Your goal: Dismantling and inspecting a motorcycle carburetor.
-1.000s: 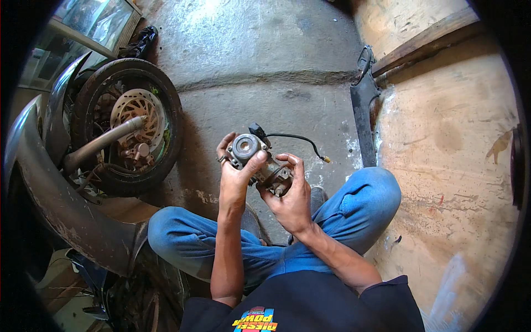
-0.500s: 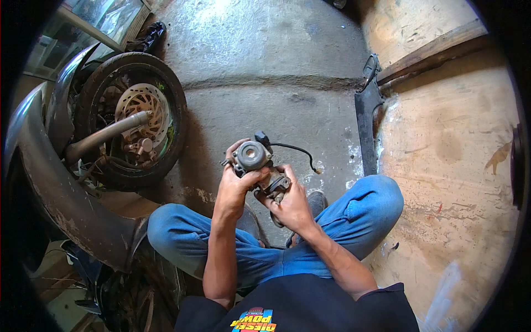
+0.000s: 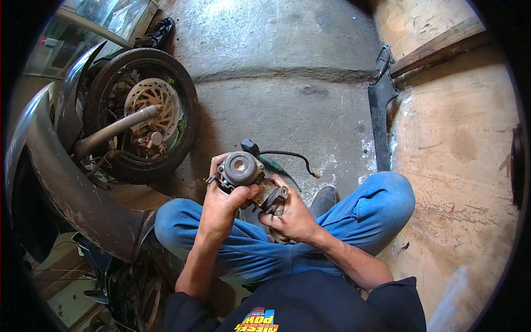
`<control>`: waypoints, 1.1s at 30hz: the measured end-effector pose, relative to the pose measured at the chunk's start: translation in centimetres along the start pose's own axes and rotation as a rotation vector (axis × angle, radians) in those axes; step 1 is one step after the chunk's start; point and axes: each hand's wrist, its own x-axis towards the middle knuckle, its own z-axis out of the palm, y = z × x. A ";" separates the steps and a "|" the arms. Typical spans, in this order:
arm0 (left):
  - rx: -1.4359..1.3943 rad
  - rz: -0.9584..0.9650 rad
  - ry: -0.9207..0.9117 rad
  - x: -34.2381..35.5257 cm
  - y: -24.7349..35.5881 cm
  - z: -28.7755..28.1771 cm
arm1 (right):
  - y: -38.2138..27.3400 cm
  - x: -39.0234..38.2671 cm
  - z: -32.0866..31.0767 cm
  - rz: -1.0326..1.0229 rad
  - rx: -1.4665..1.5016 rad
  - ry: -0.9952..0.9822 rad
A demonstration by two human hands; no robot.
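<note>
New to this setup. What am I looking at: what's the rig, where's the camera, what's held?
There's no robot here: a person sits with bent knees, working with bare hands. The view looks down from a fisheye camera on the person's head, so straight edges bend near the rim.

The left hand and right hand together grip a metal part with a round cap; a short black cable extends beside it.

Beyond is a worn concrete floor. To the left is a wheel with a brake disc; to the right, a long dark panel beside a wooden board.
</note>
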 end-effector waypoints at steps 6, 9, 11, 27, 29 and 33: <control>-0.024 -0.085 0.014 -0.8 -0.5 -0.9 | 1.3 -0.5 0.4 0.014 -0.033 -0.029; -0.117 -0.110 0.022 -0.9 -0.9 -1.3 | 0.3 -0.2 0.5 0.114 0.018 -0.069; -0.129 -0.105 0.020 -1.0 -1.3 -1.8 | 1.2 -0.2 0.7 0.070 0.025 -0.070; 0.382 -0.093 0.434 12.7 -13.6 -2.8 | 14.0 8.8 1.4 -0.005 -0.064 0.651; 0.326 0.043 0.494 14.6 -18.2 -5.1 | 13.5 10.4 1.8 -0.012 0.007 0.650; 0.006 0.042 0.419 14.5 -19.6 -4.1 | 14.6 10.8 -1.7 0.252 0.741 0.519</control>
